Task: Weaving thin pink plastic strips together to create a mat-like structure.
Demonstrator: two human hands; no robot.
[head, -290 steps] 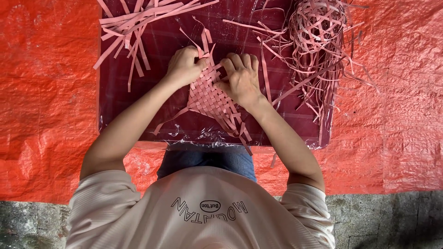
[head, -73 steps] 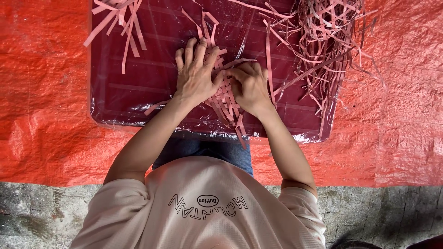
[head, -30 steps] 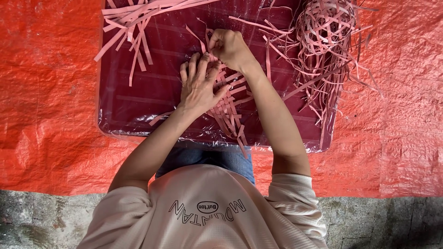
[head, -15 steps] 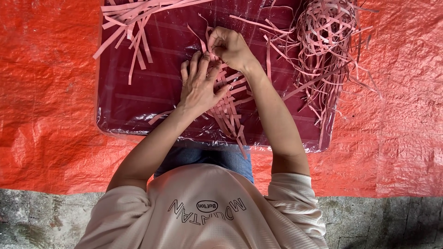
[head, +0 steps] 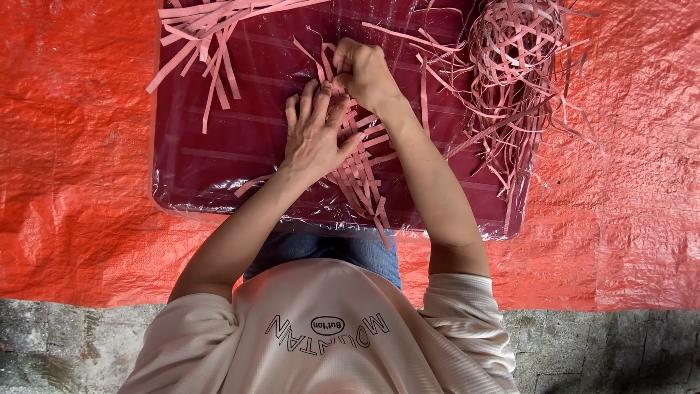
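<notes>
The woven mat (head: 357, 164) of pink strips lies on the dark red board (head: 219, 168), near its front edge. The left hand (head: 315, 135) is open and flat, pressing the mat down. The right hand (head: 364, 69) is closed, pinching one strip (head: 315, 62) at the far side. It is best to keep the palm firm and pull the strip snugly, without kinking it.

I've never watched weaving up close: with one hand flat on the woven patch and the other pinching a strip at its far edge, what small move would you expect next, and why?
Probably the right hand draws its pinched strip snug against the woven patch. The left hand already lies flat on the patch, and the strip's end still stands loose beyond the weave.
</notes>
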